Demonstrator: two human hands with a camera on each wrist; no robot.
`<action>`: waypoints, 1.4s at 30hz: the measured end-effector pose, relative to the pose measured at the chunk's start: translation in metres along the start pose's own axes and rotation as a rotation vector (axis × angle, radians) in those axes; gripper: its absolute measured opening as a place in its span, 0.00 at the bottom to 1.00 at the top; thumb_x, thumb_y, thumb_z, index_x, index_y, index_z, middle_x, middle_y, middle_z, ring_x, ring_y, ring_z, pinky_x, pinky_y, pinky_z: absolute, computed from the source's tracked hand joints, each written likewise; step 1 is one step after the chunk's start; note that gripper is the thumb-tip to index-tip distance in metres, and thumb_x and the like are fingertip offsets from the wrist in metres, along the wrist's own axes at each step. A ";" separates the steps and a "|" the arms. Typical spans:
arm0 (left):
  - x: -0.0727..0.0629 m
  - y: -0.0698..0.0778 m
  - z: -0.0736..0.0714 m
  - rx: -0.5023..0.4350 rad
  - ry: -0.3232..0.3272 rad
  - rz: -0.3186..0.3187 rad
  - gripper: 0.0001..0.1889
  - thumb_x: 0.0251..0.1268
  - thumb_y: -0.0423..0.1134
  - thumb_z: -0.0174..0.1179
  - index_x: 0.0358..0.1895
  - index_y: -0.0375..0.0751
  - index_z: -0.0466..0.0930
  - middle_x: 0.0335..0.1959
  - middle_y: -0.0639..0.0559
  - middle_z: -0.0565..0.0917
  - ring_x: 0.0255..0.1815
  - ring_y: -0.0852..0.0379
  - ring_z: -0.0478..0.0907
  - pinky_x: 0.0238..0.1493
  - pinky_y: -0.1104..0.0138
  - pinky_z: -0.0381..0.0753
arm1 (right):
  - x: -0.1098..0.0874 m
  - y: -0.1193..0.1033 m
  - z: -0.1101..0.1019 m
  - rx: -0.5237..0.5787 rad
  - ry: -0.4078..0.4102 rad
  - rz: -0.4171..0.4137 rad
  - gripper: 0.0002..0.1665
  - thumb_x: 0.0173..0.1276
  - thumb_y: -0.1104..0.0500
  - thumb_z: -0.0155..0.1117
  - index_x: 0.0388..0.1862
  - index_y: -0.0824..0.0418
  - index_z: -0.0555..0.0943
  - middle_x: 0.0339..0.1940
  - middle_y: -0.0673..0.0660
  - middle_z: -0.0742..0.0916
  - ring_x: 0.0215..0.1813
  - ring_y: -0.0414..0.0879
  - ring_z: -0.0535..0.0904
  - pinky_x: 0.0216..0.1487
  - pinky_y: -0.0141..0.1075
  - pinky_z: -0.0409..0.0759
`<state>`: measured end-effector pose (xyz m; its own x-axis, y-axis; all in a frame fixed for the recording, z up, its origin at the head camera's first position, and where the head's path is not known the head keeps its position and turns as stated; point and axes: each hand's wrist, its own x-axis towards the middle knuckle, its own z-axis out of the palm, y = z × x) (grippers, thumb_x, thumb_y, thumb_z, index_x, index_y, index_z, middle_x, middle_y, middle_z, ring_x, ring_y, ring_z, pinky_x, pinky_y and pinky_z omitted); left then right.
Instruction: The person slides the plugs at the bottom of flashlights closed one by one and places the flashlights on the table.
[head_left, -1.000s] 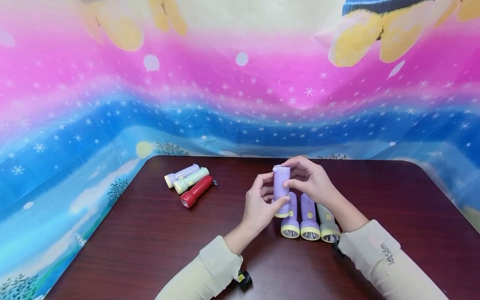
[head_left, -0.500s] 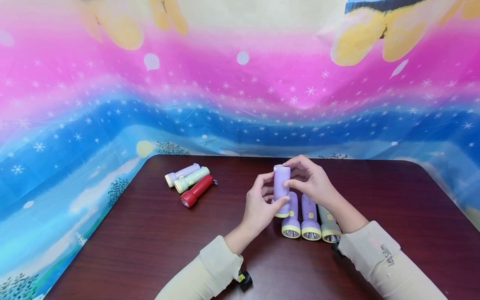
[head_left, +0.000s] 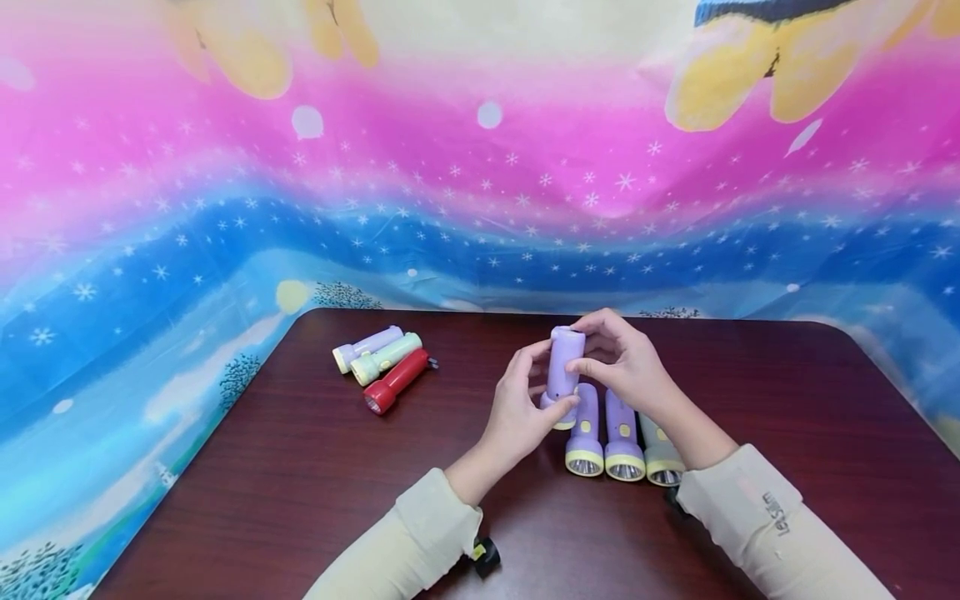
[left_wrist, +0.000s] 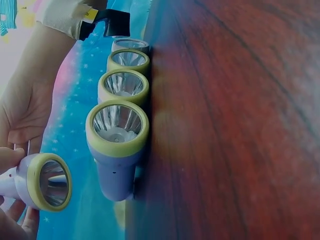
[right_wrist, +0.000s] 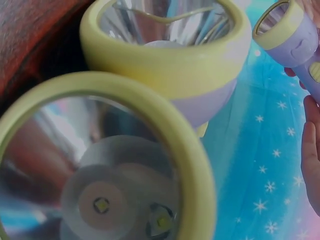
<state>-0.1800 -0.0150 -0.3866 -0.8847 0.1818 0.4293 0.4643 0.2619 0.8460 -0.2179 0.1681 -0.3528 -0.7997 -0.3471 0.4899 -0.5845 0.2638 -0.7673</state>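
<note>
A purple flashlight [head_left: 566,362] is held above the table in both hands, its yellow-rimmed lens end downward. My left hand [head_left: 517,410] grips it near the lens end, thumb across the front. Around the upper body and tail, my right hand [head_left: 632,367] pinches with thumb and fingers. In the left wrist view, the lens of the held flashlight [left_wrist: 52,182] faces the camera. Just below the hands lie a purple flashlight [head_left: 586,433], another purple flashlight [head_left: 622,433] and a grey-green flashlight [head_left: 662,450], side by side, lenses toward me. The right forearm partly covers the last.
At the table's back left lie a pale purple flashlight [head_left: 367,347], a pale green flashlight [head_left: 390,358] and a red flashlight [head_left: 397,382], close together. The dark wooden table [head_left: 315,500] meets a printed cloth [head_left: 480,192] behind it.
The held flashlight has turned and tilted slightly, so more of its flared lens end shows beside the left fingers. Both hands keep their hold. The other flashlights have not moved.
</note>
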 end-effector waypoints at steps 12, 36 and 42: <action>0.004 0.002 0.006 0.047 0.021 -0.049 0.39 0.53 0.32 0.74 0.68 0.43 0.64 0.53 0.45 0.77 0.49 0.53 0.79 0.46 0.72 0.83 | -0.002 0.001 0.002 -0.022 0.038 0.019 0.24 0.60 0.70 0.72 0.55 0.65 0.77 0.48 0.61 0.83 0.40 0.34 0.83 0.42 0.27 0.84; 0.002 -0.005 -0.009 0.049 0.037 -0.068 0.38 0.53 0.34 0.74 0.69 0.40 0.67 0.51 0.41 0.81 0.45 0.49 0.85 0.48 0.66 0.86 | -0.015 0.008 -0.031 -0.141 -0.056 0.054 0.29 0.71 0.61 0.64 0.69 0.51 0.73 0.66 0.56 0.81 0.63 0.40 0.79 0.62 0.19 0.72; 0.002 -0.006 -0.018 0.062 0.052 -0.084 0.38 0.54 0.34 0.74 0.69 0.40 0.67 0.53 0.42 0.82 0.47 0.49 0.83 0.49 0.65 0.86 | -0.023 0.012 -0.044 -0.207 -0.059 0.082 0.30 0.71 0.58 0.64 0.71 0.49 0.72 0.68 0.56 0.80 0.65 0.28 0.73 0.63 0.15 0.67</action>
<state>-0.1854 -0.0332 -0.3849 -0.9208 0.1074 0.3751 0.3888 0.3326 0.8592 -0.2122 0.2187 -0.3548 -0.8400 -0.3674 0.3993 -0.5382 0.4705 -0.6993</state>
